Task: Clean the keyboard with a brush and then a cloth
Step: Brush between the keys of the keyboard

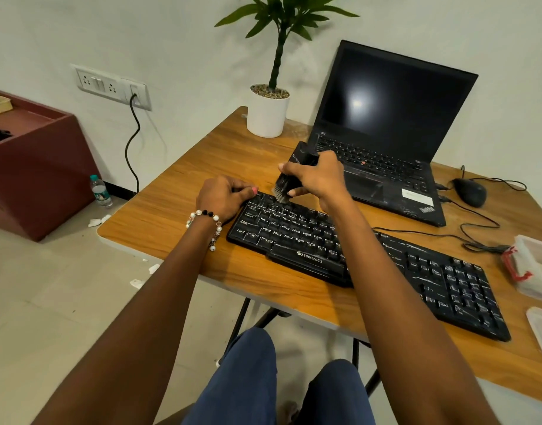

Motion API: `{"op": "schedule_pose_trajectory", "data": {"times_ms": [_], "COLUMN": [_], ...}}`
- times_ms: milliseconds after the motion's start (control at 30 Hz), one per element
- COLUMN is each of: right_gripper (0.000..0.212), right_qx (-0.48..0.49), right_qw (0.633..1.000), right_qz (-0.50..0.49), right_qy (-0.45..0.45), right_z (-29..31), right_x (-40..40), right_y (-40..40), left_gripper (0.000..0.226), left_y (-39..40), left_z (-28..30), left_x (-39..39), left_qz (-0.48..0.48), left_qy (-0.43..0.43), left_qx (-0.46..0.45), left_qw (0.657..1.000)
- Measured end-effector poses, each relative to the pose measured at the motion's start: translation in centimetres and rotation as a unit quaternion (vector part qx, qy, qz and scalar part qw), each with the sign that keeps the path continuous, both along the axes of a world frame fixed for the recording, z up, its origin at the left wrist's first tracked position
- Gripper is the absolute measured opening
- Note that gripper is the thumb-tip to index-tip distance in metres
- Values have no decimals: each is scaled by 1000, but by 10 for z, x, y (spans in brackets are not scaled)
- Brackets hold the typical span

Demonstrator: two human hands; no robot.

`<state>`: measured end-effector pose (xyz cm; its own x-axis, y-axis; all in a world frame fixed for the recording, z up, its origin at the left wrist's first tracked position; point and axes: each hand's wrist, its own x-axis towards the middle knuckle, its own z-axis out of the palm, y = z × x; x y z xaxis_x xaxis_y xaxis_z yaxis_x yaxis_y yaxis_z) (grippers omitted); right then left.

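A black keyboard (309, 240) dusted with white powder lies diagonally on the wooden table (177, 216). My right hand (317, 176) grips a black brush (294, 170), its bristles touching the top-left keys. My left hand (225, 194), with a beaded bracelet at the wrist, holds the keyboard's far-left corner with curled fingers. No cloth is in view.
An open black laptop (392, 118) stands behind the keyboard, a potted plant (268, 111) to its left. A black mouse (469, 191) and cables lie at right, by a clear plastic container (533, 265). A maroon cabinet (33, 167) and a bottle (100, 191) are on the floor at left.
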<state>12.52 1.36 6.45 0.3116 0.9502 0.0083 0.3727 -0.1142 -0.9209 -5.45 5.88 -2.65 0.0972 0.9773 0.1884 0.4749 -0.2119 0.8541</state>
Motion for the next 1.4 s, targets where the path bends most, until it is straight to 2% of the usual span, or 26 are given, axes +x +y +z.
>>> {"op": "schedule_pose_trajectory", "data": {"times_ms": [100, 200, 333, 500, 633, 800, 900, 967, 1100, 1267, 1400], "right_gripper": [23, 23, 23, 22, 24, 22, 29, 30, 22, 29, 23], "right_qx": [34, 20, -2, 26, -12, 27, -19, -13, 21, -16, 29], "right_qw": [999, 999, 1000, 999, 999, 997, 998, 998, 999, 997, 998], "right_qz": [-29, -15, 17, 4, 41, 17, 56, 61, 20, 59, 14], "right_qy": [-18, -36, -3, -18, 9, -68, -13, 22, -45, 37, -51], "right_z": [-11, -15, -2, -10, -1, -9, -5, -2, -8, -2, -6], "right_x": [-6, -9, 2, -5, 0, 4, 11, 17, 17, 27, 29], "right_y": [-5, -7, -7, -9, -9, -10, -12, -12, -16, -25, -30], "left_gripper": [16, 16, 17, 18, 20, 20, 20, 20, 18, 19, 21], "left_y": [1, 1, 1, 2, 2, 3, 2, 2, 1, -1, -1], "left_z": [-1, 0, -1, -1, -1, -2, -2, -2, -1, 1, 2], "left_x": [0, 0, 0, 0, 0, 0, 0, 0, 0, 0, 1], "left_qz": [2, 1, -2, -1, 0, 1, -1, 0, -5, 0, 3], "left_qy": [4, 6, 2, 7, 8, 6, 7, 4, -9, -6, -1], "left_qx": [-1, 0, 3, 5, 3, 4, 2, 1, -1, 4, 5], "left_qw": [1000, 1000, 1000, 1000, 1000, 1000, 1000, 1000, 1000, 1000, 1000]}}
